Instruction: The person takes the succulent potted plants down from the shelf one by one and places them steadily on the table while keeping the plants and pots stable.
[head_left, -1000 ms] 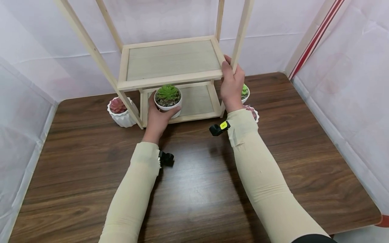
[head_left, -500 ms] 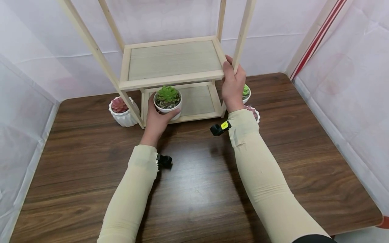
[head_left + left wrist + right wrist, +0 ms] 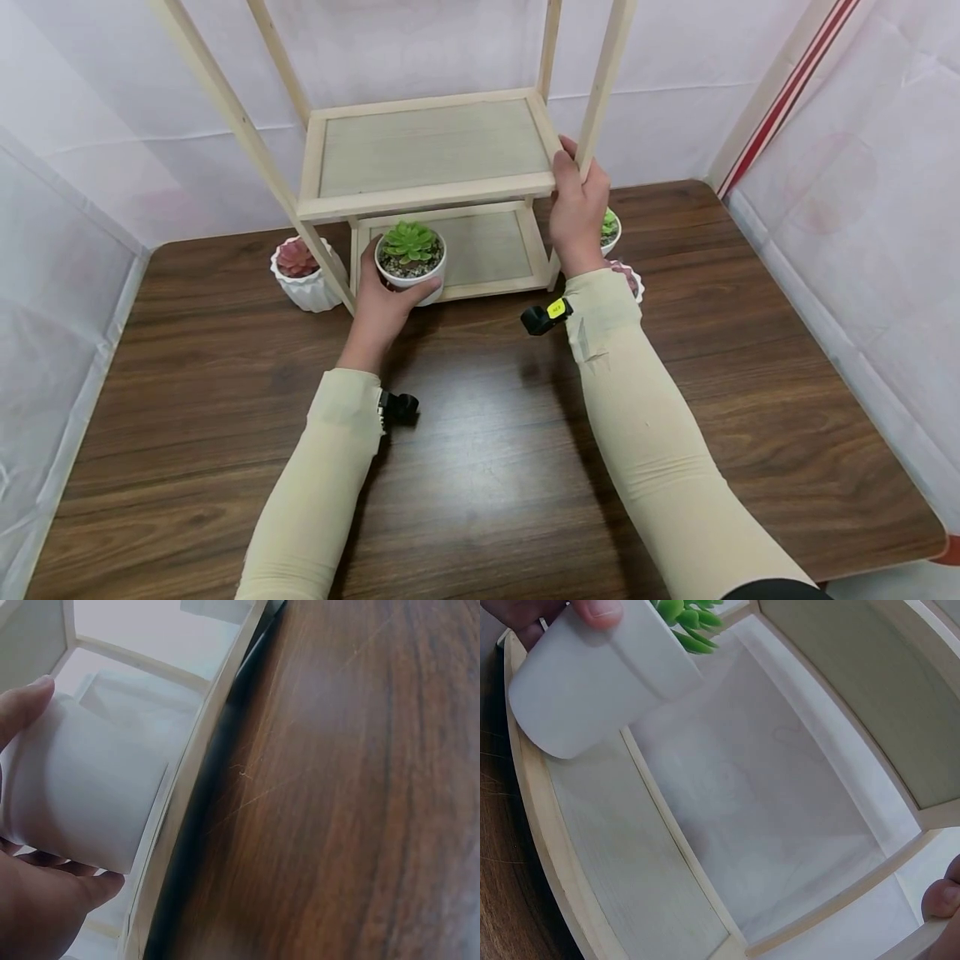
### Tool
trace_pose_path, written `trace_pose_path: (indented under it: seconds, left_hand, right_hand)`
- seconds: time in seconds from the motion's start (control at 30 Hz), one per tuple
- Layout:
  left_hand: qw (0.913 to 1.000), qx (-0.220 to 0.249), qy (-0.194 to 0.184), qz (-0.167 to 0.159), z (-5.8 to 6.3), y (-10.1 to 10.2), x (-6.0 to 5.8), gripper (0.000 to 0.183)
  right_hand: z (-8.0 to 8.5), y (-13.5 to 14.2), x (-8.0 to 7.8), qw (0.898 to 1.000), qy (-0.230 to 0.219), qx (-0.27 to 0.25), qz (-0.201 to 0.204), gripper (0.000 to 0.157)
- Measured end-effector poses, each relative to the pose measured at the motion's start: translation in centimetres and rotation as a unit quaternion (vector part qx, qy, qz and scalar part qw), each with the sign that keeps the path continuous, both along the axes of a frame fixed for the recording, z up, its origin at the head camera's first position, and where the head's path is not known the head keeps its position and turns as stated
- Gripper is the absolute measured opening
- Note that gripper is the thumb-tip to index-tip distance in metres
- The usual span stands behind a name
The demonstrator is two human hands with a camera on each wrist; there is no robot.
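My left hand [image 3: 381, 304] grips a white round pot holding a green succulent [image 3: 410, 242], thumb on the near side and fingers around the left. The pot is at the front edge of the wooden rack's lower shelf [image 3: 491, 250], below the upper shelf [image 3: 435, 150]. In the left wrist view the smooth white pot [image 3: 90, 780] sits between thumb and fingers, close by the shelf's front rail. The right wrist view has the pot [image 3: 592, 682] tilted in the picture over that rail. My right hand [image 3: 577, 212] holds the rack's front right post [image 3: 600, 92] at upper-shelf height.
A fluted white pot with a reddish succulent [image 3: 306, 279] stands left of the rack. Right of it, partly behind my right arm, are a pot with a green plant [image 3: 611, 233] and one with a pinkish plant [image 3: 633, 279]. White sheeting surrounds the brown table [image 3: 480, 450].
My left hand has drawn the succulent pot slightly toward me and to the left, out to the shelf's front edge. The right hand keeps its hold on the post.
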State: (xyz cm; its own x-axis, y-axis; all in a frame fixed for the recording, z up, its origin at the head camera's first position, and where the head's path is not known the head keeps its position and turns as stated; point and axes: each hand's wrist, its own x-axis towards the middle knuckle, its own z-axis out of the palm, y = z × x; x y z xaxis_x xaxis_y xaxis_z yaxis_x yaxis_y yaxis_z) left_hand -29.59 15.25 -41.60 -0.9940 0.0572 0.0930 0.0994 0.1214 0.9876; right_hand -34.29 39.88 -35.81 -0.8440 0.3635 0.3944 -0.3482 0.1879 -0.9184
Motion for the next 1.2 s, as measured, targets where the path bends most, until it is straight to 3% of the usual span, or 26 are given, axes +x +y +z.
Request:
trace_pose_path:
  seconds: [0.27,0.6,0.9,1.2]
  left_hand:
    - [0.9996,-0.026,0.004,0.005,-2.2,-0.6,-0.9,0.102]
    - [0.9993,-0.037,-0.007,-0.006,0.4,-0.7,1.4,0.097]
    - [0.9984,-0.055,-0.016,-0.001,0.7,-1.1,2.3,0.096]
    - [0.9985,-0.052,-0.016,0.004,0.7,-1.8,3.0,0.096]
  right_hand:
    - [-0.2,0.2,-0.2,1.000,-0.004,0.002,-0.002,0.037]
    - [0.8,-0.2,0.8,1.000,0.000,0.002,0.004,0.036]
    - [1.7,-0.7,1.6,1.000,0.001,-0.003,0.007,0.037]
    - [0.6,0.0,0.3,1.000,0.001,-0.010,0.011,0.036]
